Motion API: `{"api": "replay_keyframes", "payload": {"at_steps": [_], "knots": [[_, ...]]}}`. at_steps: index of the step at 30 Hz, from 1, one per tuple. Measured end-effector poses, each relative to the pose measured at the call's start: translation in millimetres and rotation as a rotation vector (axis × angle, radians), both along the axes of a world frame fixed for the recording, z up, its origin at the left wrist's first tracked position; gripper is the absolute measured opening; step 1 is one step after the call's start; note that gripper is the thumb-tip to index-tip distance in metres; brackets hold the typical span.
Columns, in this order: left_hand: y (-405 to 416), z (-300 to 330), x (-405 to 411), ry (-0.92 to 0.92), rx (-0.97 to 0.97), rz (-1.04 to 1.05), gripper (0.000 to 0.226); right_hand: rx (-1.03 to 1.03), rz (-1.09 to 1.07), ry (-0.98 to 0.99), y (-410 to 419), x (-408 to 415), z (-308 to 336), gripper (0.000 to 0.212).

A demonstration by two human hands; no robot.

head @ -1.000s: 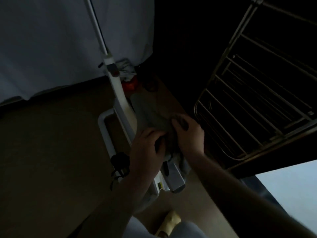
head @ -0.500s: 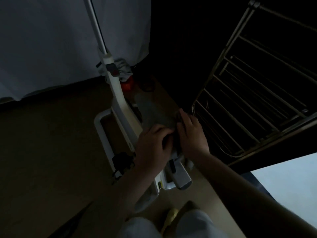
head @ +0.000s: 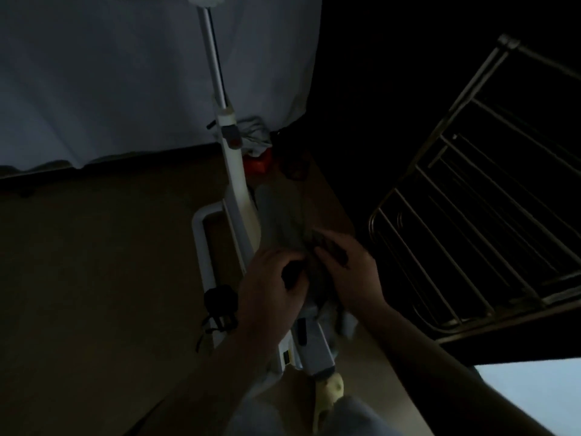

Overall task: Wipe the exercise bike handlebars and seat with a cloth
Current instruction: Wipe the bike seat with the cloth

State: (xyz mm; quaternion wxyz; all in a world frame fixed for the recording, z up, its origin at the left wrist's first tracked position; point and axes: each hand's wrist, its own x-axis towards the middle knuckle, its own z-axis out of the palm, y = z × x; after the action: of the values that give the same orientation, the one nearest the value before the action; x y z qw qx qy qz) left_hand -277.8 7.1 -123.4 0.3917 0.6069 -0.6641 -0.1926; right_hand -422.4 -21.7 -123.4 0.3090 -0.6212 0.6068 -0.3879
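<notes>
The head view is very dim. A metal drying rack point(head: 465, 234) of thin parallel rods stands close on the right, a pale curtain point(head: 110, 83) hangs behind, and a small red object point(head: 258, 163) sits by the white exercise bike frame point(head: 237, 196). A black pedal point(head: 220, 302) hangs over the brown floor point(head: 94, 278). The soft grey cloth point(head: 283, 218) drapes over the bike just past both hands. The left hand point(head: 272, 287) curls its fingers into the cloth's near edge; the right hand point(head: 349, 272) pinches it beside.
</notes>
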Motion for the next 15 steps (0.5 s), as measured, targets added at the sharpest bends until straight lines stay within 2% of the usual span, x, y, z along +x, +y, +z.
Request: {"api": "replay_keyframes", "payload": {"at_steps": [2,6,8,12,15], "knots": [[-2.7,0.8,-5.9,-0.036,0.003,0.037,0.027,-0.019,0.056,0.017,-0.9,-7.6,-2.4,0.028],[-10.2,0.0,-19.4,-0.034,0.035,0.162,0.032,0.187,0.176,-0.024,-56.0,-12.2,-6.1,0.026],[-9.8,-2.1,-24.6,-0.054,0.017,0.216,0.031,0.198,0.180,0.003,-53.0,-14.2,-9.8,0.030],[-7.0,-2.9,-28.6,-0.126,-0.012,0.241,0.033,0.158,0.269,0.042,-52.3,-21.8,-3.8,0.027],[-6.8,-2.4,-29.2,-0.122,0.009,0.228,0.032,0.266,0.319,0.021,-84.0,-6.4,3.8,0.027]]}}
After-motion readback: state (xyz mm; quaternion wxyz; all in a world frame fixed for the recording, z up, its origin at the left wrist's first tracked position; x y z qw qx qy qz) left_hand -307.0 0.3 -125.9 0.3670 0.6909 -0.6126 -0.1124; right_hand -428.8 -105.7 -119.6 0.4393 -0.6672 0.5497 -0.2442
